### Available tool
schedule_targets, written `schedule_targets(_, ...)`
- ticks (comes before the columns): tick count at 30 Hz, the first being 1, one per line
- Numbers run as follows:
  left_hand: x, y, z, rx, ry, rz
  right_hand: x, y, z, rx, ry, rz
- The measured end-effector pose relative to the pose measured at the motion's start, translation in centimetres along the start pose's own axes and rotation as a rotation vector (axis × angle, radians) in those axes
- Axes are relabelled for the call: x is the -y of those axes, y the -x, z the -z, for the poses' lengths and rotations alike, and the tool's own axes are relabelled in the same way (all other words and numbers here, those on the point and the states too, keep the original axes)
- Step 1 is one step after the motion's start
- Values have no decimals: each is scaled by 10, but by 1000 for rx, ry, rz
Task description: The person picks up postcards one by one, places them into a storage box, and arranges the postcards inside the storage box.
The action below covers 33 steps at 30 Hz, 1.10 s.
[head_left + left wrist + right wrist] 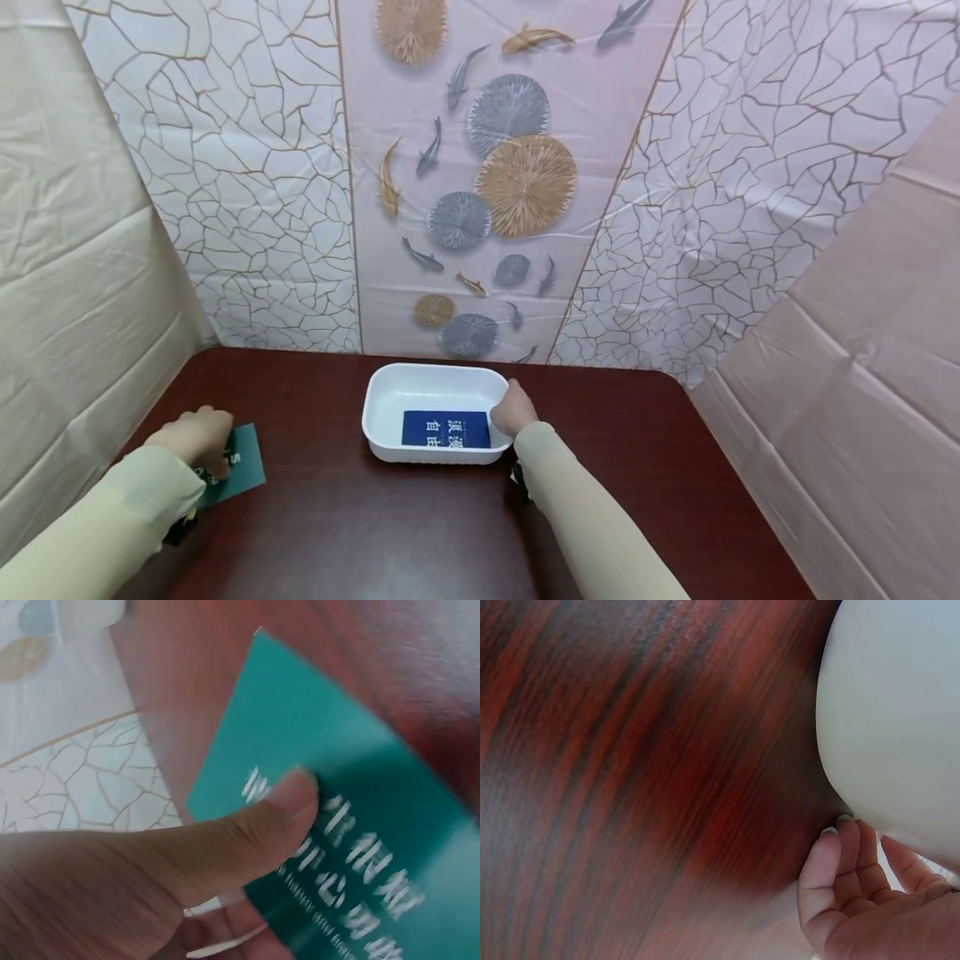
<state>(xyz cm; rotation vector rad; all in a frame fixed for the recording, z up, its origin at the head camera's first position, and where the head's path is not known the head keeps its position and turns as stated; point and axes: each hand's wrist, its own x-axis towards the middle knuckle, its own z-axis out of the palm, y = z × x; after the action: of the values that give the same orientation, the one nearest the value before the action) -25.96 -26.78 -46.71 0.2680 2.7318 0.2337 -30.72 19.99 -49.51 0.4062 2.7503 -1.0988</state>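
Note:
My left hand [197, 437] pinches a green printed card [246, 462] above the left side of the table. In the left wrist view the thumb lies across the white lettering of the card [322, 742], and fingers show behind its lower edge. A white rectangular tray [386, 454] sits near the table's middle. Inside it lies a dark blue card [446, 429] with white characters. At the tray's right end my right hand [514, 410] grips the rim. The right wrist view shows curled fingers [821, 877] against the outside of the tray wall [900, 727].
The table [360, 533] has a dark red-brown wood-grain top. A patterned cloth [277, 208] hangs at its back edge, and plain pale cloth walls [832, 358] close in both sides.

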Motion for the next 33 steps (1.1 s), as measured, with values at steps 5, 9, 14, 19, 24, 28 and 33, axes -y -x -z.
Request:
schedule_targets(5,1,0,3,17,30,-119,-2,0,-2,-12,-6,2)
schedule_targets(9,-1,3,8,39,119,-136,-4,-1,-4,-13,10,-4)
schedule_targets(14,-11,7,19,67,194,-158,-4,-2,-4,-20,11,-4)
schedule_targets(19,-20,5,29,73,204,-206,-3,-3,-2,-16,-1,2)
schedule_targets(24,-30,-1,37,86,254,-200,-2,-4,-1,-10,-3,-4)
schedule_targets(28,-42,-5,46,54,319,-167,-1,-4,-2,-7,-9,-9)
schedule_targets(33,-62,-10,57,-63,394,-173,-1,-3,-1,-15,-10,-13)
